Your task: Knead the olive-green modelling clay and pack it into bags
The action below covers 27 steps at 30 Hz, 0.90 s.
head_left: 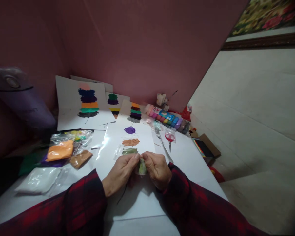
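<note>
Pinched between both my hands is a small clear plastic bag [142, 168] with green clay in it. My left hand [121, 168] grips its top edge with thumb and fingers. Close beside it, my right hand [157, 168] grips the other side, the thumbs nearly touching. Under and beyond the hands lies a white sheet [145, 134] bearing patches of coloured clay: a purple patch [129, 130], a brown ridged patch [130, 142] and a green patch [129, 151] nearest my fingers. A fork [163, 141] lies just right of the sheet.
Small red-handled scissors [169, 137] lie right of the fork. A pack of coloured clay [166, 117] stands behind. To the left are bagged orange clay [60, 150], a white clay bag [38, 181] and a purple bottle [23, 101]. A striped card [82, 113] leans against the wall.
</note>
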Each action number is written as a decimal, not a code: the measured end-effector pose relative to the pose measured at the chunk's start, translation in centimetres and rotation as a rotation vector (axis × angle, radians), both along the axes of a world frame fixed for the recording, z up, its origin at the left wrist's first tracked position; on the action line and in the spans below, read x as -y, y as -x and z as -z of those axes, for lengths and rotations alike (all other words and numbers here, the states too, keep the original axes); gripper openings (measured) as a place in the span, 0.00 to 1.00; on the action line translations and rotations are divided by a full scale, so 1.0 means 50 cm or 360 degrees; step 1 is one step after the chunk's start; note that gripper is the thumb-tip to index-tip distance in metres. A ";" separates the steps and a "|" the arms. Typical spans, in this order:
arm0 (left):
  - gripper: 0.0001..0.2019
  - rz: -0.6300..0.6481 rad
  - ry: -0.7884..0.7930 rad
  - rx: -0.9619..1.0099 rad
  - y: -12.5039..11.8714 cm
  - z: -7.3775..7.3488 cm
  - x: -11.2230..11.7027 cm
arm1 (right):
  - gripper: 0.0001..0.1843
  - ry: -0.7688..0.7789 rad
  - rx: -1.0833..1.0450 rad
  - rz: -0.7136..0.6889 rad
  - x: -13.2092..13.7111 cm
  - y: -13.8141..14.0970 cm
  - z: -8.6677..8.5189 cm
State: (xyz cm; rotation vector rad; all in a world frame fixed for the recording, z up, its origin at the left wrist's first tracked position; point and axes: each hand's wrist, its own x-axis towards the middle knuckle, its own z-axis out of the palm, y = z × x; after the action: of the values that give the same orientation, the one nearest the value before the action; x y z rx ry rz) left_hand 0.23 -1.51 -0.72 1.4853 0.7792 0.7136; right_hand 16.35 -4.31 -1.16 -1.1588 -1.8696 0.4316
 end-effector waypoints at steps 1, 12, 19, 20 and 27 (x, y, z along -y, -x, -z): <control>0.26 -0.0007 -0.0004 -0.0006 0.000 0.000 0.000 | 0.24 -0.0006 0.0007 0.0005 0.001 0.000 0.000; 0.23 0.0062 0.0142 0.0058 0.000 0.003 0.007 | 0.28 -0.0013 -0.0102 0.0122 0.002 -0.002 -0.002; 0.23 0.0080 0.0243 0.0109 -0.002 0.004 0.011 | 0.27 0.0048 -0.0249 0.0113 0.004 0.000 -0.002; 0.22 0.0077 0.0253 0.0126 -0.001 0.005 0.012 | 0.28 0.0076 -0.0274 0.0111 0.005 0.000 -0.002; 0.21 -0.0045 -0.0062 0.0014 0.006 0.001 0.026 | 0.24 0.0037 -0.0276 0.0007 0.010 0.002 -0.010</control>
State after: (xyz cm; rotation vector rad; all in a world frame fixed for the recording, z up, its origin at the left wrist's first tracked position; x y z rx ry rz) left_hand -0.07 -2.81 -0.77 1.5081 0.7845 0.7598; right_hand 16.23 -4.78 -0.68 -1.1048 -1.7155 0.5357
